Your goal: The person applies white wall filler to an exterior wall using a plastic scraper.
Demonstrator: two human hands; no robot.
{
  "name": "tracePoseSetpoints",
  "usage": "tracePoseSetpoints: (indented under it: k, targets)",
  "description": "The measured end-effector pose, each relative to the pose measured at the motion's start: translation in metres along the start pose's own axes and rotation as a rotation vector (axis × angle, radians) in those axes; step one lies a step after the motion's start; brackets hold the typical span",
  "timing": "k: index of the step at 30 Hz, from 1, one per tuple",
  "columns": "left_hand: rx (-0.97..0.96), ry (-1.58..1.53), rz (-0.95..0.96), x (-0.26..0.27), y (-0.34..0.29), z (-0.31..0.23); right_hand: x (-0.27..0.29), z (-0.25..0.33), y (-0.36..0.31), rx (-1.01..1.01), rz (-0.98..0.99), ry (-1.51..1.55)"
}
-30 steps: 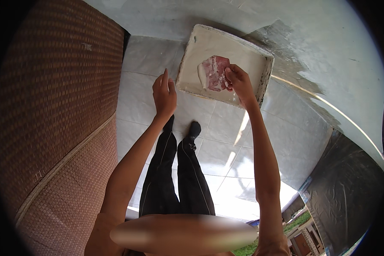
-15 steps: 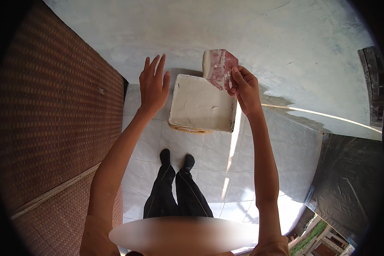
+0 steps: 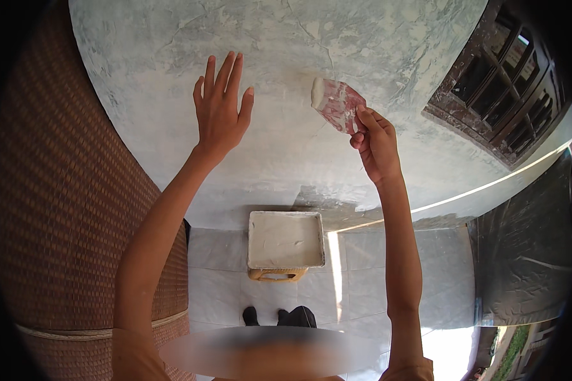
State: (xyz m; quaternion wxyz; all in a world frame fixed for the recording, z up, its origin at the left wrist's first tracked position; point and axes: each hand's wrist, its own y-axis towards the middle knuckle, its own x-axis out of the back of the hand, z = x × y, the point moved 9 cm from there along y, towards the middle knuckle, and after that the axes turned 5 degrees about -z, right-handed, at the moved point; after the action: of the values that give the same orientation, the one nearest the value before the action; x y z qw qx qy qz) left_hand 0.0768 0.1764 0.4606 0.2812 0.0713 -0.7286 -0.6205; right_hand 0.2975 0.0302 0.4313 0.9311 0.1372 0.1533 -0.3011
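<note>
My right hand grips a flat red plaster scraper smeared with white, its fingers and thumb closed at the scraper's right end. A thick roll of wet white paste lies along the scraper's left edge. My left hand is raised with its fingers spread and holds nothing; whether it touches the patchy white-grey wall I cannot tell. Below both hands, a rectangular tray of smooth white paste rests on a yellow stool near the foot of the wall.
A brown woven screen stands along the left. At the right are a dark wooden window and black plastic sheeting. Pale floor tiles carry a bright strip of sunlight. My feet are near the stool.
The view has tilted up, showing more wall and the window. Scraper and paste have moved up from the tray's edge to in front of the wall. My left hand stays raised and spread.
</note>
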Motion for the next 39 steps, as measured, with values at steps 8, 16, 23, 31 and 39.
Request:
tracePoseSetpoints:
  k: [8, 16, 23, 31, 39]
  targets:
    - [-0.180, 0.132, -0.138, 0.016, 0.117, -0.048, 0.006, 0.125, 0.029, 0.221, -0.003, 0.042]
    - [-0.220, 0.186, -0.229, -0.011, 0.193, -0.108, 0.051, 0.234, 0.084, 0.390, 0.026, 0.062]
    - [-0.226, 0.215, -0.336, -0.052, 0.264, -0.171, 0.083, 0.345, 0.131, 0.587, 0.042, -0.015]
    - [-0.223, 0.244, -0.480, -0.075, 0.336, -0.198, 0.072, 0.456, 0.109, 1.529, -0.506, -0.615]
    - [-0.190, 0.182, -0.553, -0.084, 0.347, -0.181, 0.028, 0.406, 0.108, 2.336, -0.579, -1.000]
